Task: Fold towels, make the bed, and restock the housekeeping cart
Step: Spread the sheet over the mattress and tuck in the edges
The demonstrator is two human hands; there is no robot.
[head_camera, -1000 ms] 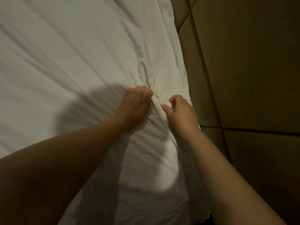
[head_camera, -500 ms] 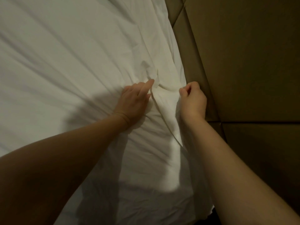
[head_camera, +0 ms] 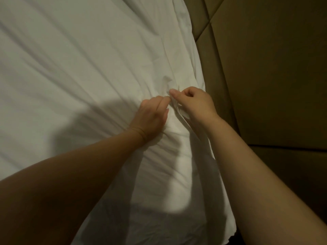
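Clearly the white sheet [head_camera: 88, 68] is soft and light; left hand [head_camera: 150, 117] and right hand [head_camera: 194, 103] pinch its bunched fold, best gripped near the edge.

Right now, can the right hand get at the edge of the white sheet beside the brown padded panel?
Probably yes. The right hand already pinches a fold of the white sheet close to that edge, and nothing lies between it and the brown padded panel.

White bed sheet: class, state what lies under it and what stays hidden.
Nothing under the wrinkled white bed sheet shows; it covers everything below. Left hand and right hand pinch a fold on top.
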